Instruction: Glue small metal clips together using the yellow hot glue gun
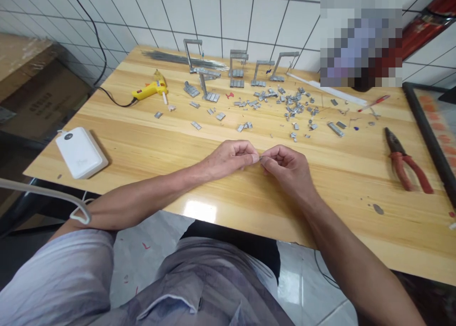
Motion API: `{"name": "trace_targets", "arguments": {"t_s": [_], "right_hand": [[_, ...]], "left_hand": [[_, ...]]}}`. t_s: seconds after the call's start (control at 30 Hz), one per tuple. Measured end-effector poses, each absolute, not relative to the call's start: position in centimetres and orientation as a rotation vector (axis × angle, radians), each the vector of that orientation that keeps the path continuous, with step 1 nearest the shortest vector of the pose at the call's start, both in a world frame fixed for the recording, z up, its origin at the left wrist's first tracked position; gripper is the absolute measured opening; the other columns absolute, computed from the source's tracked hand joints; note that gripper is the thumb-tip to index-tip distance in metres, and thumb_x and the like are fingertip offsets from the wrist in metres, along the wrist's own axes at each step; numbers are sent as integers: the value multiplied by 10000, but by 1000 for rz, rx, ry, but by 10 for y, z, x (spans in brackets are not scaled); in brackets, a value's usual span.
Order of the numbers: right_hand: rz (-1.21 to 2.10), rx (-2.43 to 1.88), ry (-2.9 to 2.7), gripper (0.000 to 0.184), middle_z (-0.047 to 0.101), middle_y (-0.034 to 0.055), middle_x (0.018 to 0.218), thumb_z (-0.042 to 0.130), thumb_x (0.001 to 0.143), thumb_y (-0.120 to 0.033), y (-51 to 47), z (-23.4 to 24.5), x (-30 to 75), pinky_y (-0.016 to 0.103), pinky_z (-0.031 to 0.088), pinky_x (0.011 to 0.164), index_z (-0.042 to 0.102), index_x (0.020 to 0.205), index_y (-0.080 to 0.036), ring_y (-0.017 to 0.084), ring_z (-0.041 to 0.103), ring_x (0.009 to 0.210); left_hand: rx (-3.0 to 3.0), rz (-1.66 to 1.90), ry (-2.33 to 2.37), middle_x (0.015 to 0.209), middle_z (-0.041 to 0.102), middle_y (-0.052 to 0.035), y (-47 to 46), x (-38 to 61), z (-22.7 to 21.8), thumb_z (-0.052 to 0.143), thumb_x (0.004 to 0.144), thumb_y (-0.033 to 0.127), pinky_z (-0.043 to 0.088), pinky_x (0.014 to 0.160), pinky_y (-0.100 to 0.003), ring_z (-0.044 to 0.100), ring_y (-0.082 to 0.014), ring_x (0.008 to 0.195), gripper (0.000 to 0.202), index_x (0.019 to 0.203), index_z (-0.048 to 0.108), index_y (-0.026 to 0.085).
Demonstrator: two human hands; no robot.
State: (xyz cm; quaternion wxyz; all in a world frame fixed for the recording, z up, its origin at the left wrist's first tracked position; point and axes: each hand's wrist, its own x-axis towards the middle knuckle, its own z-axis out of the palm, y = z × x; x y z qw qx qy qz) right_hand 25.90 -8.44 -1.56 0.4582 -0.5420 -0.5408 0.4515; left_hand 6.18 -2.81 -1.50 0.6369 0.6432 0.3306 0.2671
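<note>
Over the middle of the wooden table, my left hand (235,156) and my right hand (287,163) meet fingertip to fingertip. Both are closed in a pinch on a tiny grey metal piece (261,158), mostly covered by the fingers; its exact kind cannot be made out. Beyond the hands lie many small grey metal scraps (295,105) and a few flat strips (221,116). Farther back, several small gallows-shaped grey metal stands (204,86) rest on slatted bases, some with a small coloured bit hanging from the arm.
A yellow glue gun (151,88) with a black cord lies back left, near a bundle of thin metal rods (178,60). A white power bank (81,152) sits at the left edge. Red-handled pliers (404,159), a red pen (374,103) and a dark-framed panel (427,131) are on the right.
</note>
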Motion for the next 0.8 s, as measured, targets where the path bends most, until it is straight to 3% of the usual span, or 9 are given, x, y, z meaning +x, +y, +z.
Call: {"name": "trace_targets", "arguments": {"t_s": [0.33, 0.57, 0.8], "right_hand": [[1154, -1337, -1312, 137, 631, -27, 594, 766, 792, -326, -84, -14, 259, 254, 391, 512, 701, 760, -210, 107, 518, 537], [1202, -1385, -1285, 160, 680, -9, 641, 793, 774, -345, -84, -9, 261, 262, 454, 548, 716, 759, -205, 120, 571, 571], [1225, -1340, -1323, 166, 659, -22, 627, 797, 776, -348, -82, -12, 262, 264, 441, 549, 713, 775, -205, 113, 549, 558]], "left_hand": [[1441, 584, 750, 659, 588, 21, -27, 63, -20, 722, 913, 405, 395, 581, -235, 521, -98, 609, 255, 868, 678, 159], [1462, 578, 735, 770, 661, -9, -26, 64, -14, 673, 917, 394, 440, 626, -251, 538, -93, 627, 249, 836, 670, 158], [1541, 575, 778, 717, 581, 14, -30, 62, -12, 715, 897, 454, 362, 588, -237, 487, -98, 643, 305, 840, 665, 158]]}}
